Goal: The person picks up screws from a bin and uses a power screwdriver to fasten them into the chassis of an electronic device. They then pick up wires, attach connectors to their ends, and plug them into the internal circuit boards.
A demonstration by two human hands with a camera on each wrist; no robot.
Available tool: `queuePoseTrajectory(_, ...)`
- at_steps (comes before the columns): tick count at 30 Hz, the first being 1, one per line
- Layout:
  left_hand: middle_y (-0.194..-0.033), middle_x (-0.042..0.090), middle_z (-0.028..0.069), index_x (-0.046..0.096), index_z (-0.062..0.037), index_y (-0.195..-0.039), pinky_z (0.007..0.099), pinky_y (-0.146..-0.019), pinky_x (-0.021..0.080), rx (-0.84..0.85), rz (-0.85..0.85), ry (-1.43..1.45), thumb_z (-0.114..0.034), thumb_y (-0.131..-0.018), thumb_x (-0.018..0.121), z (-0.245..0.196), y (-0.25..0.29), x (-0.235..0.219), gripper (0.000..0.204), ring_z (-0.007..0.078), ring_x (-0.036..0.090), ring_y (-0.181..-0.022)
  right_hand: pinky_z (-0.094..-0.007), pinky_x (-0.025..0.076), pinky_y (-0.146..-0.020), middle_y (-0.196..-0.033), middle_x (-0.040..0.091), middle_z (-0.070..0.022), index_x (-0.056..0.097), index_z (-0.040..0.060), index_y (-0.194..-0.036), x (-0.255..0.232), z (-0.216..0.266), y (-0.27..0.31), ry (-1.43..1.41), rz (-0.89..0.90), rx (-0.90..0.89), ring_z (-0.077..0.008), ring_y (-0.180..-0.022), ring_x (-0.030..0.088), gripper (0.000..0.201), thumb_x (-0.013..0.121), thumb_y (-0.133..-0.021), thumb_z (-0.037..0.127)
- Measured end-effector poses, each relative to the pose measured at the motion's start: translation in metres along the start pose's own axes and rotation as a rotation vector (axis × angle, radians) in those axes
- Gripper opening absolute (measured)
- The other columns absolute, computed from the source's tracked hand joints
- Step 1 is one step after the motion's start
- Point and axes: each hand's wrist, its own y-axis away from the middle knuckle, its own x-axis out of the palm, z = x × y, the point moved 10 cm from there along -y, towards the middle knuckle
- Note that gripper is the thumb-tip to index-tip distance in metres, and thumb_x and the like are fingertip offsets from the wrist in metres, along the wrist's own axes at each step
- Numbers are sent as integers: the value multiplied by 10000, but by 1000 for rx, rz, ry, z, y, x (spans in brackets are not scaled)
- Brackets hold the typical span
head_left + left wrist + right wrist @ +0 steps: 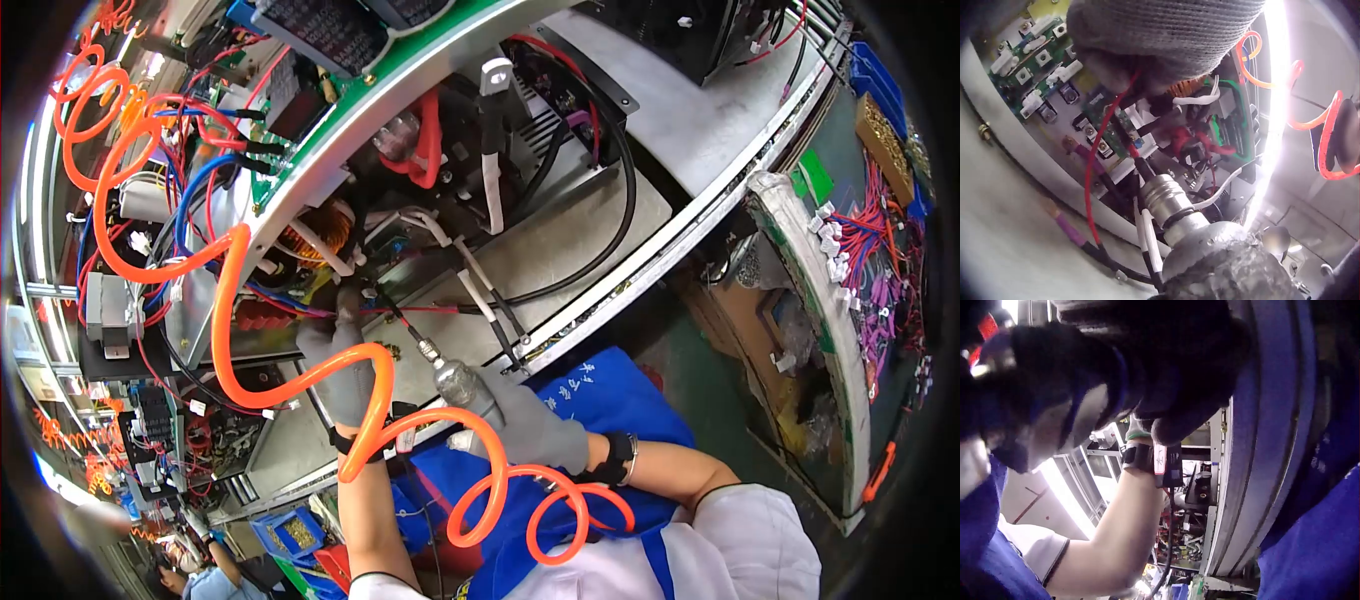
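Note:
In the head view my grey-gloved right hand [535,425] grips a pneumatic screwdriver [465,392], its body wrapped in scuffed clear film. The driver's shaft [408,325] slants into an open metal chassis full of electronics. My left hand [345,375], gloved too, reaches down into the chassis beside the shaft. Seen in the left wrist view, its fingers curl at the top of a thin red wire [1091,172], with the fingertips hidden. Close by is the screwdriver's metal collar [1165,199]. The right wrist view shows the right hand [1166,356] dark and close to the lens.
An orange coiled air hose [230,310] loops across both forearms. Black cables [600,265] and white-sleeved leads [480,295] cross the chassis. Above stands a green circuit board [400,55] with large black parts. To the right, a side table carries wire bundles [870,240]. Another person [215,570] is at lower left.

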Motion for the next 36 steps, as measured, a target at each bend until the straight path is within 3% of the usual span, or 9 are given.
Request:
queuePoseTrajectory(4, -869, 650, 32, 652, 39, -987, 270, -702, 409, -15, -7, 84, -263, -918, 679, -1, 0, 6, 311, 97, 491, -753, -361, 484, -910, -1160, 589, -163, 349, 20, -1431, 1, 2, 3, 20, -30, 5, -261, -1021, 598, 779, 677, -739, 158)
queuePoseTrajectory(10, -892, 633, 7, 651, 15, -1042, 250, -717, 415, -76, -51, 27, -249, -904, 700, 21, -2, -5, 302, 85, 516, -789, -376, 494, -859, -1125, 594, -181, 356, 29, -1401, 5, -2, 2, 63, -10, 53, -279, -974, 613, 759, 712, -756, 210)
queuePoseTrajectory(13, -938, 643, 18, 639, 23, -1073, 262, -766, 440, 16, 77, 50, -185, -901, 685, 19, -4, 4, 274, 110, 540, -810, -383, 497, -846, -1120, 596, -183, 365, 29, -1383, 6, 2, 1, 54, 4, 57, -284, -961, 622, 739, 723, -768, 231)
queuePoseTrajectory(16, -1001, 654, 28, 627, 32, -1094, 287, -816, 460, 109, 217, -211, -146, -914, 644, 9, -5, 16, 254, 137, 571, -862, -391, 500, -847, -1122, 595, -185, 345, 23, -1386, 14, -2, 1, 2, 8, 70, -296, -972, 632, 748, 723, -776, 234)
queuePoseTrajectory(20, -909, 681, 165, 625, 27, -1084, 342, -746, 494, 278, 294, -647, -173, -959, 577, -2, -6, 23, 241, 243, 645, -808, -415, 506, -850, -1140, 592, -202, 303, 15, -1402, 25, 0, 2, -10, -47, -14, -334, -1016, 639, 792, 737, -792, 272)
queuePoseTrajectory(21, -869, 668, 214, 631, 15, -1071, 383, -668, 501, 494, 248, -669, -188, -949, 584, -14, -4, 25, 241, 346, 654, -760, -417, 507, -848, -1141, 593, -208, 301, 15, -1402, 25, 1, 1, -13, -44, -10, -344, -1017, 640, 797, 742, -794, 282)
queuePoseTrajectory(24, -860, 679, 202, 643, 6, -1038, 420, -628, 497, 479, 329, -917, -200, -930, 601, -4, -5, 30, 237, 394, 650, -759, -428, 514, -829, -1130, 600, -226, 293, 15, -1404, 28, -3, 2, -11, -50, -21, -376, -1007, 645, 805, 746, -800, 294)
queuePoseTrajectory(28, -789, 659, 190, 669, -15, -904, 425, -591, 491, 587, 196, -763, -179, -893, 641, -25, -8, 29, 167, 386, 645, -697, -441, 520, -792, -1091, 613, -244, 279, 15, -1408, 28, 1, 2, 31, -47, -30, -414, -974, 650, 793, 730, -809, 274)
queuePoseTrajectory(36, -748, 650, 169, 664, -1, -875, 383, -585, 482, 528, 171, -609, -129, -897, 634, -17, -12, 24, 132, 352, 634, -667, -443, 518, -775, -1069, 622, -235, 294, 25, -1404, 26, -11, 0, 45, -67, -56, -418, -957, 651, 737, 702, -830, 242)
